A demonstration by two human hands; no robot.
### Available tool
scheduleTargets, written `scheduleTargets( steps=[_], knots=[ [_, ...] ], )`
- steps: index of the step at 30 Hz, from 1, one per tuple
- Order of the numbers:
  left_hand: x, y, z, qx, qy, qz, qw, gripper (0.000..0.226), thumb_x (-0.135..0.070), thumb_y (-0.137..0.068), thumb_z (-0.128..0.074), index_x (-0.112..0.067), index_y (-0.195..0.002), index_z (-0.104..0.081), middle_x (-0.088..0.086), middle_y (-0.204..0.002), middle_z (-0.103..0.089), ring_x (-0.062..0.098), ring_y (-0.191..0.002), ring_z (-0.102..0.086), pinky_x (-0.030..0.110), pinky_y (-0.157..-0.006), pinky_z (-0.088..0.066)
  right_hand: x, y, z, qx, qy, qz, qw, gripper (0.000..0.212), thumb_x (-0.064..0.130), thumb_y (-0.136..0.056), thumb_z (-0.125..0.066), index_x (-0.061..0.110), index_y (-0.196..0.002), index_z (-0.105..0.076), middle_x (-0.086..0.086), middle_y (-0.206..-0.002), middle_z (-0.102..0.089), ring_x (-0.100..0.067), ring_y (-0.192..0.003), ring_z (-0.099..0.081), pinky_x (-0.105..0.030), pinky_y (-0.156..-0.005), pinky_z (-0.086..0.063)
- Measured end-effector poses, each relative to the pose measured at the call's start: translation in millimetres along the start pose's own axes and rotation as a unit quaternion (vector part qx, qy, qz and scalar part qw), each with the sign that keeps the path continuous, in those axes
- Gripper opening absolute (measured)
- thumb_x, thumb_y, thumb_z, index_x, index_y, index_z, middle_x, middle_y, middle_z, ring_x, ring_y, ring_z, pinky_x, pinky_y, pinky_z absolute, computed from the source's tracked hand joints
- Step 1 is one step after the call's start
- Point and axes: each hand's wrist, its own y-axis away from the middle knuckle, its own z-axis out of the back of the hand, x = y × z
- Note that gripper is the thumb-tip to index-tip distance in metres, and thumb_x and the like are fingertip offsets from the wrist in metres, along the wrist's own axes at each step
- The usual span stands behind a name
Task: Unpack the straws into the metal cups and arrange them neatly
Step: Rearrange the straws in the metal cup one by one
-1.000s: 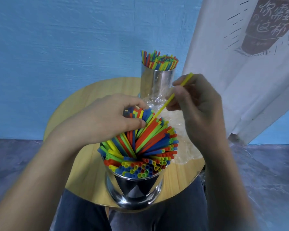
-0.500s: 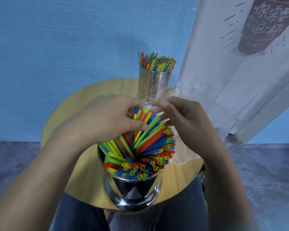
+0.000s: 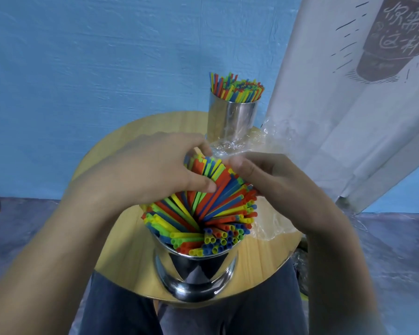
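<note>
Hands are closing together on the straws point(image 3: 203, 213) in the near cup point(image 3: 194, 274): the left hand point(image 3: 150, 170) is curling over the top of the bundle, and the right hand point(image 3: 276, 184) is wrapping it from the other side. A second ago the right hand was lifting one yellow straw clear. That straw is now lying among the rest, so unpacking is probably giving way to tidying. The mixed-colour straws are fanning out in a twist, while the far cup point(image 3: 232, 119) is standing neatly packed on the table point(image 3: 121, 238).

round wooden table point(image 3: 121, 247): two metal cups point(image 3: 196, 274), plastic wrap point(image 3: 273, 226)
</note>
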Motion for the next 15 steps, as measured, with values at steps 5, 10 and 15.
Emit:
scheduleTargets(
  steps=[5, 10, 15],
  knots=[
    [5, -13, -9, 0.014, 0.140, -0.035, 0.989, 0.027, -0.059, -0.074, -0.080, -0.041, -0.090, -0.069, -0.018, -0.087, -0.074, 0.007, -0.083, -0.071, 0.041, -0.083, -0.059, -4, -3, 2, 0.021, -0.014, -0.005, 1.000, 0.023, 0.021, -0.105, -0.053, 0.012, -0.112, -0.072, -0.002, -0.102, -0.078, -0.018, -0.095, -0.076, -0.025, -0.082, -0.059],
    [10, -14, -12, 0.003, 0.195, -0.043, 0.980, 0.021, -0.058, -0.073, -0.081, -0.043, -0.080, -0.068, -0.019, -0.082, -0.073, 0.008, -0.080, -0.072, 0.044, -0.082, -0.061, -7, -4, 0, 0.011, -0.028, 0.010, 1.000, 0.023, 0.017, -0.105, -0.052, 0.014, -0.112, -0.073, -0.001, -0.102, -0.078, -0.019, -0.097, -0.076, -0.026, -0.083, -0.060],
    [11, -13, -14, -0.017, 0.234, -0.059, 0.970, 0.016, -0.051, -0.079, -0.080, -0.038, -0.080, -0.070, -0.018, -0.084, -0.073, 0.006, -0.081, -0.072, 0.043, -0.082, -0.060, -9, -6, -2, -0.015, -0.039, 0.027, 0.999, 0.022, 0.017, -0.104, -0.053, 0.014, -0.109, -0.074, -0.003, -0.101, -0.078, -0.021, -0.097, -0.075, -0.032, -0.087, -0.061]
  ],
)
